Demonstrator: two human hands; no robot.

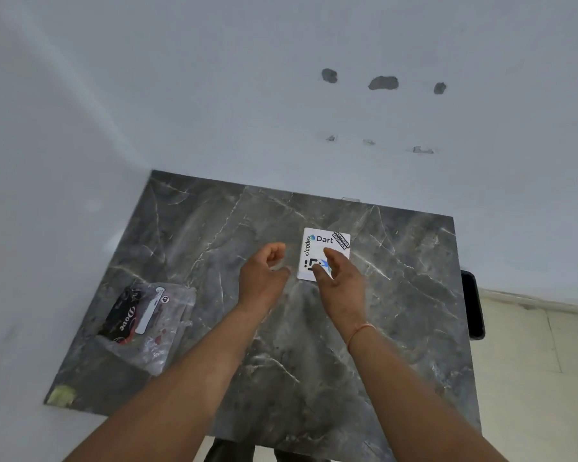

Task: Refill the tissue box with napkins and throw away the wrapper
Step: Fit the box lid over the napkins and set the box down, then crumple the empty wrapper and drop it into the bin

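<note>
Head view: my left hand [264, 278], fingers loosely curled, and right hand [342, 281], fingers spread, hover empty above a grey marble table [397, 311] in a white-walled corner; tissue box [326, 241] near the far edge, partly hidden; crumpled wrapper [147, 321] at the left edge.

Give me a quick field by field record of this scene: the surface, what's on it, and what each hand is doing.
surface: dark marble table in a wall corner
box: white printed tissue box, far centre of table
wrapper: clear plastic wrapper with black label, near left part of the table
left hand: left hand empty, fingers curled, beside box
right hand: right hand open, empty, in front of box
</note>
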